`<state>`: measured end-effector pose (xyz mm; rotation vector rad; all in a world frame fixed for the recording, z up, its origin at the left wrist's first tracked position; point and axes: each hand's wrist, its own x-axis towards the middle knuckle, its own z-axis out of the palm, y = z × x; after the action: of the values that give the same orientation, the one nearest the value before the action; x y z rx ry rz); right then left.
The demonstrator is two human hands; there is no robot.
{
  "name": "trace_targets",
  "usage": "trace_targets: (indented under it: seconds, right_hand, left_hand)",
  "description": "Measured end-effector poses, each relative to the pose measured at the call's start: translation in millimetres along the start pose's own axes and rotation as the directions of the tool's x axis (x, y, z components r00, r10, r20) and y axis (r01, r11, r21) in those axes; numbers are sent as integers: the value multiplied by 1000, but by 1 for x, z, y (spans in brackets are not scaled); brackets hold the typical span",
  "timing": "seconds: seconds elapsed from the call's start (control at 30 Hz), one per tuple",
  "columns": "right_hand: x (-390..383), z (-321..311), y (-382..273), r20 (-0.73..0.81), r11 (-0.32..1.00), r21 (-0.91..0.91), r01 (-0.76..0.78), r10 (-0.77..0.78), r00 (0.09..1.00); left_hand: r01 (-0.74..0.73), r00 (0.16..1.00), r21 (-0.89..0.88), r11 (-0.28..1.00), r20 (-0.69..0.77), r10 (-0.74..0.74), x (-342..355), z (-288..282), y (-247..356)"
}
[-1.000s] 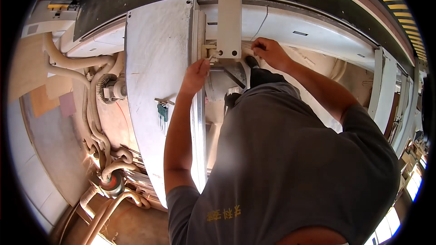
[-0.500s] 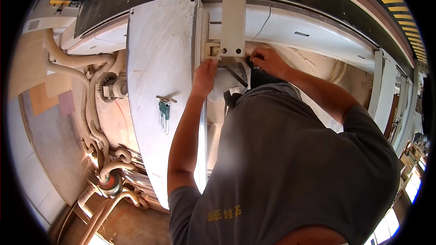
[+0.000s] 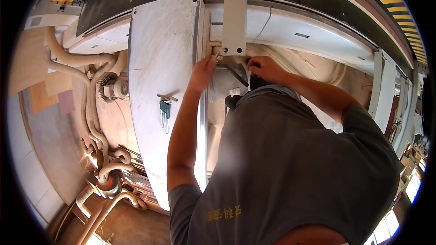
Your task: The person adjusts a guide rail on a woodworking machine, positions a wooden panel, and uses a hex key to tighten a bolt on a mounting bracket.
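Both hands up at the bracket under the beige upright bar.

Left hand (image 3: 202, 71) fingers pressed flat, open, against bracket (image 3: 214, 49); right hand (image 3: 265, 69) fingers curled, grip hidden, beside dark metal piece (image 3: 238, 73). Hex key set (image 3: 164, 110) lying on white panel (image 3: 159, 63), well apart.

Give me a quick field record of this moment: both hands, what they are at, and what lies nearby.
left hand: left hand raised to the beige bracket beside the pale vertical beam
right hand: right hand at the beam's lower end; grip cannot be told
nearby tool: green hex key set lying on the white dusty metal panel
left side: beige corrugated hoses and a small grey motor
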<state>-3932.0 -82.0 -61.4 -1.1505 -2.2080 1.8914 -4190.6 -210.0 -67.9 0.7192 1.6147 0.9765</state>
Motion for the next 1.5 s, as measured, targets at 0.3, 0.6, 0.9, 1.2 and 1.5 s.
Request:
trace_targets:
  seconds: [0.3,0.6,0.9,1.2,1.5]
  right_hand:
    - [-2,11,-12,69,997,-5,81,-80,994]
    - [19,47,-13,396,912,332,-241,97,913]
    - [56,146,-52,393,259,881,-397,67,917]
    - [83,184,-31,225,96,970,-222,-11,974]
    - [29,115,-9,484,306,830,-466,20,875]
  left_hand:
    - [-122,992,49,991,1,123,3,0,-4]
    - [-11,1000,-168,986,20,14,1,3,-10]
    - [-341,894,-236,910,-381,237,-35,11,-5]
    - [-207,925,284,936,-256,282,-44,11,15]
    - [-85,696,118,989,-703,144,-63,132,13]
